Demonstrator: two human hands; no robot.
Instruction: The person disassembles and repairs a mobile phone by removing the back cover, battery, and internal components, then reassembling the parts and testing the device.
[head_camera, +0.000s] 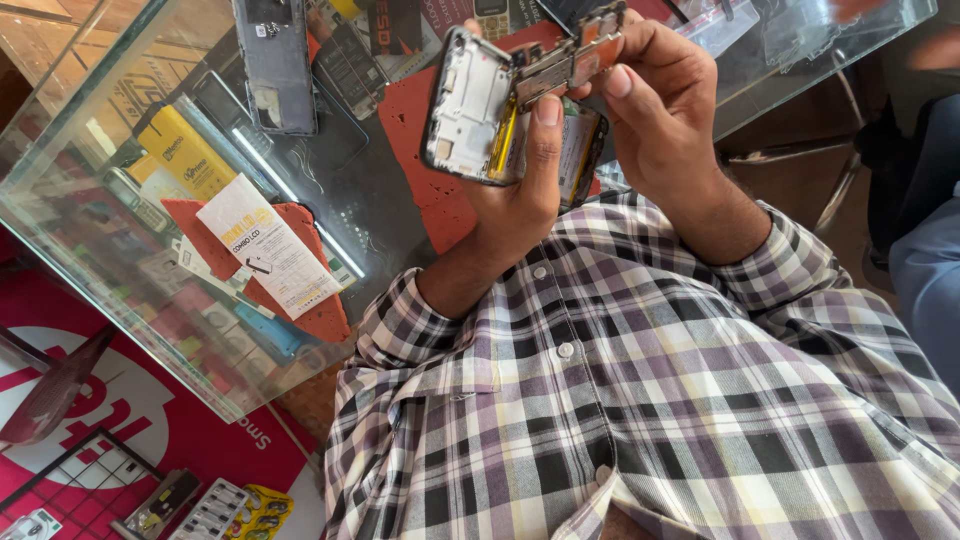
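**Opened phone, held in both hands**

Where the glass counter (80, 215) ends, the left hand (520, 195) grips an open phone frame (470, 105): silver-white inside, dark rim, yellow strip at its edge. Right hand (655, 110) pinches a small circuit board (570, 55), brown and metallic, just above the frame. Red mat (425, 150) beneath; another phone (275, 60) lies nearby.

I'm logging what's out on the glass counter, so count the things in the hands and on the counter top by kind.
Opened phone body, in left hand: 1
Circuit board, in right hand: 1
Grey phone back shell: 1
Red mats: 2
White printed packet: 1
Total: 6
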